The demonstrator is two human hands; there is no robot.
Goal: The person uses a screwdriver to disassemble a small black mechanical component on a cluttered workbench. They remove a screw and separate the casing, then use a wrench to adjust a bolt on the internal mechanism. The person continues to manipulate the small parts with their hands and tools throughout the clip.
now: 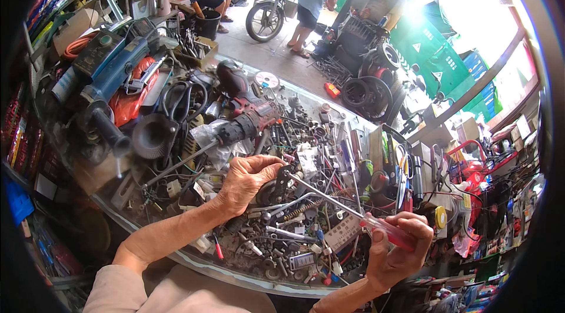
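Over a workbench heaped with loose hardware, my left hand [240, 183] is closed, pinching a small dark metal part [285, 177] between thumb and fingertips. My right hand [397, 257] is wrapped round the clear red handle of a long screwdriver [329, 197]. Its shaft slants up to the left, and the tip meets or nearly meets the dark part; exact contact is too small to tell. Beneath both hands lie screws, bolts, washers, connectors and wires [288, 242]. A small tool with a red handle [219, 250] rests close to my left forearm.
A red and black cordless drill [250, 121] with a long bit lies beyond my left hand. A blue power tool [120, 68] and a black horn [154, 135] sit at the left, scissors [403, 169] at the right. Past the bench are two people, a motorcycle [266, 18] and tyres [374, 95].
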